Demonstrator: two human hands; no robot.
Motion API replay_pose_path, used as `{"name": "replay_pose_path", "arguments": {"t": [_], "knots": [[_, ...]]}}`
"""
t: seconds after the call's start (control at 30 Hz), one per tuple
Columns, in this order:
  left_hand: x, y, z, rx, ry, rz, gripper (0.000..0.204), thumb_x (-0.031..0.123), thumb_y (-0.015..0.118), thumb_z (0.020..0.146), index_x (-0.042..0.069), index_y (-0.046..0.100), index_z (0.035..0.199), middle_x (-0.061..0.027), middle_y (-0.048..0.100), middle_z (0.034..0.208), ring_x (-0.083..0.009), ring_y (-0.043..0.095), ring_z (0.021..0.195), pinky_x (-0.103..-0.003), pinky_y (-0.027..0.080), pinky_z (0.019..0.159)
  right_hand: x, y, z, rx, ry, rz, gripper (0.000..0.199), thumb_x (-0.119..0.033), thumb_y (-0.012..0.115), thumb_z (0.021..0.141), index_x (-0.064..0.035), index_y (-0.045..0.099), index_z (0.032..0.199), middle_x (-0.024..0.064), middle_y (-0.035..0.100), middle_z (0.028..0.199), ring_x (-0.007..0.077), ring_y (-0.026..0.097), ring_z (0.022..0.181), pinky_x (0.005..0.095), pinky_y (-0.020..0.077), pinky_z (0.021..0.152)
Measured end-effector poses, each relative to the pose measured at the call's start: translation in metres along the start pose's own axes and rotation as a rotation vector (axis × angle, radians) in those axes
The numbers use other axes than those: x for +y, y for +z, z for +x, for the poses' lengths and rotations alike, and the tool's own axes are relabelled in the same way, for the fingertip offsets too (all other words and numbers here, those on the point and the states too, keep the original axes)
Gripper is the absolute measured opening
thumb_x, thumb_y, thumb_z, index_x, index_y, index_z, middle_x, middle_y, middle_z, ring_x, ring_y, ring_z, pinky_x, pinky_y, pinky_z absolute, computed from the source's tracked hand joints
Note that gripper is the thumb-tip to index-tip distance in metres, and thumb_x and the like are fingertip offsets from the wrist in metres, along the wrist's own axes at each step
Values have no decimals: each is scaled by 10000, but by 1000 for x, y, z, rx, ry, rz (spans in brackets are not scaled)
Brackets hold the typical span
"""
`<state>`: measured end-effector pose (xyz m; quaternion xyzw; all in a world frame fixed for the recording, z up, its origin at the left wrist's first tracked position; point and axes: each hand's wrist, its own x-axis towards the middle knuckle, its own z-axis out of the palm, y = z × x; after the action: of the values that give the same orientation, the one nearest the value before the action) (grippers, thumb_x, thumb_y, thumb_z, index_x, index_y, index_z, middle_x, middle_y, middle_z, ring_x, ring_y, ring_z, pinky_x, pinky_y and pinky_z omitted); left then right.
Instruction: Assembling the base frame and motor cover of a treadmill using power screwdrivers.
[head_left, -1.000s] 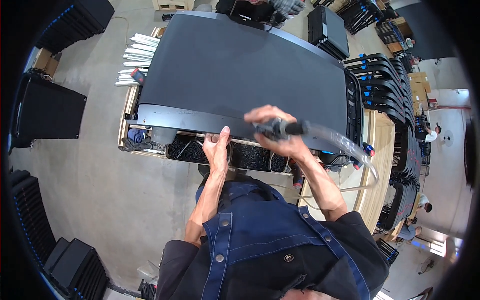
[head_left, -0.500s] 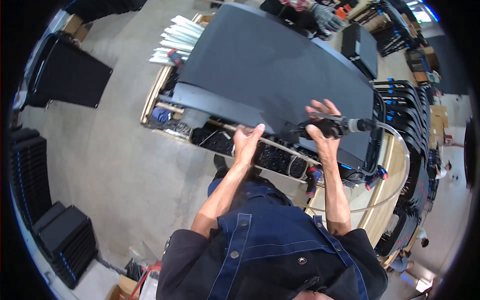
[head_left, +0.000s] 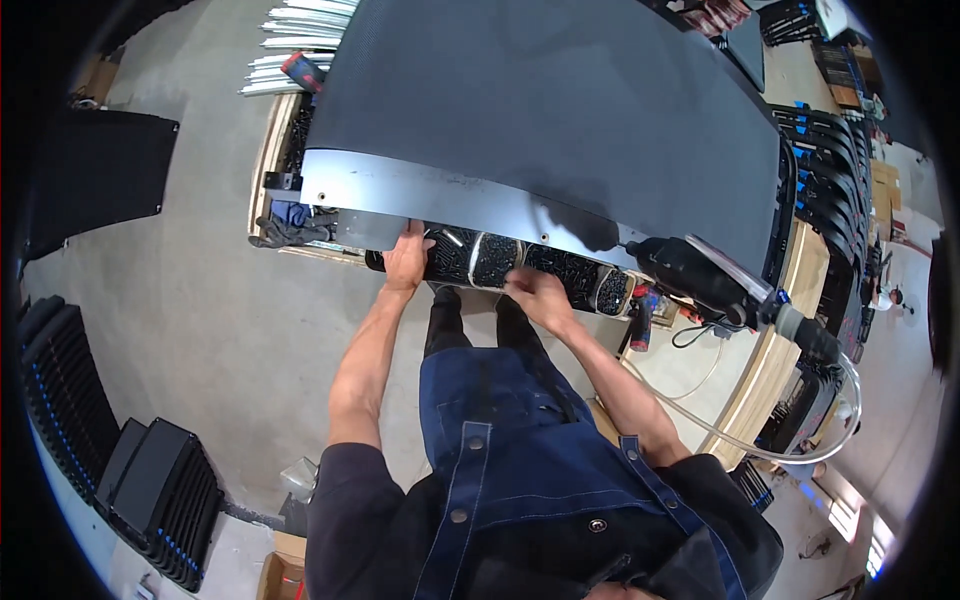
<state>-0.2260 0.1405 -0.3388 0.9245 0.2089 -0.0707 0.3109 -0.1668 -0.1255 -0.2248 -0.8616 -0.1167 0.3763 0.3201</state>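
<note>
Left hand [head_left: 407, 262] and right hand [head_left: 535, 296] apart, both pressed on black perforated roll [head_left: 500, 262]; looked stiff, heavy; best gripped underneath

You have only one view, from the camera on your head. It looks steeply down over your chest and apron [head_left: 520, 470] to the large dark panel [head_left: 560, 110] in front of you, quite near, and the fisheye bends its edges.
</note>
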Motion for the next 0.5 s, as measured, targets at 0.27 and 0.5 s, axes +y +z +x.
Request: {"name": "replay_pose_path", "arguments": {"t": [0.27, 0.5], "knots": [[55, -60, -34, -11, 188, -112, 467, 56, 629, 874, 60, 526, 1329, -222, 599, 1193, -450, 582, 1068, -513, 493, 881, 36, 51, 66, -54, -161, -613, 211, -129, 644, 856, -15, 586, 1023, 216, 673, 945, 395, 701, 860, 493, 575, 716], [67, -55, -114, -443, -468, -1105, 349, 49, 517, 865, 45, 529, 1214, -69, 578, 1020, -122, 560, 727, -288, 491, 521, 57, 50, 69, -53, -142, -485, 228, -144, 638, 890, -13, 655, 1077, 238, 709, 835, 385, 713, 835, 479, 564, 714]]}}
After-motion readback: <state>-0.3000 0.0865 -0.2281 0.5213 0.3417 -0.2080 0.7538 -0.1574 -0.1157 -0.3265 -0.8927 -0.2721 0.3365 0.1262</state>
